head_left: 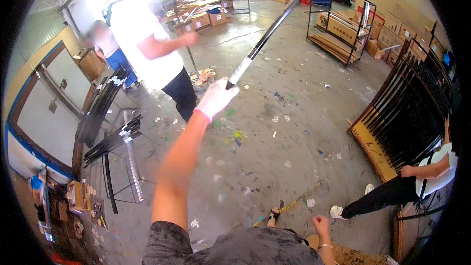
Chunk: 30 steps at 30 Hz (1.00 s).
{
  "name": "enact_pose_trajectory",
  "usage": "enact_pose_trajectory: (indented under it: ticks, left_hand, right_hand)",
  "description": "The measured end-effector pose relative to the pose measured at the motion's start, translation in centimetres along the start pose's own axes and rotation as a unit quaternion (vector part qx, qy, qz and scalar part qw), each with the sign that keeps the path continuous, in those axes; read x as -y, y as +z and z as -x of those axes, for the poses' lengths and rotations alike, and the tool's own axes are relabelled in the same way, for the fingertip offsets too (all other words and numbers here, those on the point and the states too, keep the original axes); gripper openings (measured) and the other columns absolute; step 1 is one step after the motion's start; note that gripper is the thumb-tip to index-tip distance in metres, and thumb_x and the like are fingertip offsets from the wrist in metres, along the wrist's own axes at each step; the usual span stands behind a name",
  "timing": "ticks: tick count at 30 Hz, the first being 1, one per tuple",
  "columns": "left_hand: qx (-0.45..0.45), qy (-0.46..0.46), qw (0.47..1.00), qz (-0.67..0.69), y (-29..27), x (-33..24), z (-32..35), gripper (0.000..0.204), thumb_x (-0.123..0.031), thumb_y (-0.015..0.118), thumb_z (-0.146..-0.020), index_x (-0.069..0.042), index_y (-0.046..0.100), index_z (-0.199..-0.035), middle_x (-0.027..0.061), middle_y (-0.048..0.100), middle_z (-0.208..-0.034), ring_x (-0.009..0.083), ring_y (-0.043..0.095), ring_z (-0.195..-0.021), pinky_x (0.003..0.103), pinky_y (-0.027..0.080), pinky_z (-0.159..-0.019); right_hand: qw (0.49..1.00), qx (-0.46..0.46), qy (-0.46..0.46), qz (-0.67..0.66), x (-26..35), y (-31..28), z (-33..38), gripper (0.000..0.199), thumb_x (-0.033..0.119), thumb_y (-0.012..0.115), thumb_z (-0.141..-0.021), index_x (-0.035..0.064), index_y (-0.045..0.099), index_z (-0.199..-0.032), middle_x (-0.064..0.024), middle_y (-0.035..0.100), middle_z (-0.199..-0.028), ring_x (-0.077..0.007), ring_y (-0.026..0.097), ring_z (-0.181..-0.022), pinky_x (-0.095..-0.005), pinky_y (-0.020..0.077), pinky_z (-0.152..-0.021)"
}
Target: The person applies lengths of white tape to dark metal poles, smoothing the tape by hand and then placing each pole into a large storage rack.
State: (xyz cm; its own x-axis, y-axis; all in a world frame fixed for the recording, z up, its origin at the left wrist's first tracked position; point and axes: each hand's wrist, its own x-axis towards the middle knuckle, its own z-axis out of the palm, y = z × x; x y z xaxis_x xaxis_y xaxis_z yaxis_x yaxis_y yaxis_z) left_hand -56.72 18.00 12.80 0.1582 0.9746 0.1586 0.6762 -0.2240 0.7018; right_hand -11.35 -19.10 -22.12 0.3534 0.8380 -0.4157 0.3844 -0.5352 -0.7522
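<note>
Grasping the lower end of a rod (271,31), the left hand (217,99), in a white glove with a pink cuff, has its fingers wrapped round the shaft. The rod slants up and to the right from the fist, over the floor (289,132), pale near the hand and darker further along; its far end reaches the top edge of the view. The right hand (321,226), bare, with a band (325,246) at the wrist, is low beside the body, well apart from the rod; its fingers are curled, but whether they are fully clenched cannot be told. To the left, a person (147,44) in a white top and dark trousers stands with a forearm raised, near black rods (105,103) leaning in a bundle. At the right, another person (436,172) has a hand near a rack (371,149) filled with upright dark poles (407,108). Further back stand a metal frame (347,63) and some cartons (200,21).
</note>
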Motion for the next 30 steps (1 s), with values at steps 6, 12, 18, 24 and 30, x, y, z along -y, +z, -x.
enact_pose_trajectory:
  ticks: [6, 12, 18, 24, 30]
  left_hand:
    - [0.133, 0.038, 0.902, 0.409, 4.8, -6.5, 7.4, 0.016, -0.006, 0.051, -0.083, -0.004, 0.04, -0.094, 0.0046, 0.049, -0.073, 0.0145, 0.053, -0.055, 0.027, 0.046, -0.058]
    - [0.093, 0.006, 0.824, 0.559, 7.1, -8.6, 12.2, 0.024, -0.011, 0.05, -0.084, -0.004, 0.04, -0.105, 0.0022, 0.044, -0.066, 0.0092, 0.043, -0.05, 0.023, 0.039, -0.047]
    - [0.034, -0.011, 0.882, 0.471, 7.7, -11.6, 14.4, 0.025, -0.006, 0.048, -0.085, 0.0, 0.036, -0.107, 0.003, 0.046, -0.072, 0.0087, 0.046, -0.052, 0.024, 0.041, -0.047]
    - [0.094, -0.005, 0.805, 0.585, 8.4, -10.6, 15.1, 0.017, -0.011, 0.041, -0.088, -0.001, 0.041, -0.102, 0.002, 0.045, -0.069, 0.0074, 0.043, -0.051, 0.022, 0.038, -0.046]
    - [0.042, -0.027, 0.856, 0.515, 9.4, -11.4, 15.6, 0.018, -0.01, 0.038, -0.088, -0.002, 0.043, -0.103, 0.0002, 0.044, -0.067, 0.0061, 0.041, -0.051, 0.02, 0.035, -0.045]
  right_hand:
    - [0.957, -0.016, -0.283, 0.062, 21.1, -1.0, -1.6, 0.022, 0.018, 0.064, -0.076, 0.0001, 0.062, -0.089, -0.0154, 0.062, -0.081, -0.0281, 0.06, -0.072, -0.0337, 0.0468, -0.065]
    - [0.868, -0.005, -0.495, -0.026, 40.9, -1.8, 3.8, 0.019, 0.005, 0.063, -0.074, 0.0003, 0.06, -0.092, -0.0108, 0.056, -0.08, -0.0233, 0.056, -0.077, -0.0312, 0.0447, -0.068]
    - [0.834, -0.029, -0.549, -0.055, 45.2, -1.1, 5.5, 0.019, 0.005, 0.065, -0.073, 0.0009, 0.06, -0.09, -0.0117, 0.056, -0.08, -0.0265, 0.057, -0.077, -0.0333, 0.0451, -0.068]
    - [0.843, -0.041, -0.531, -0.076, 45.3, -0.5, 5.9, 0.015, 0.004, 0.064, -0.072, 0.0008, 0.061, -0.087, -0.0105, 0.056, -0.076, -0.0254, 0.057, -0.073, -0.0334, 0.0451, -0.065]
    - [0.849, -0.042, -0.52, -0.079, 45.7, -0.5, 6.5, 0.011, 0.003, 0.063, -0.072, 0.0011, 0.062, -0.082, -0.0098, 0.056, -0.073, -0.0242, 0.057, -0.071, -0.0327, 0.0448, -0.063]
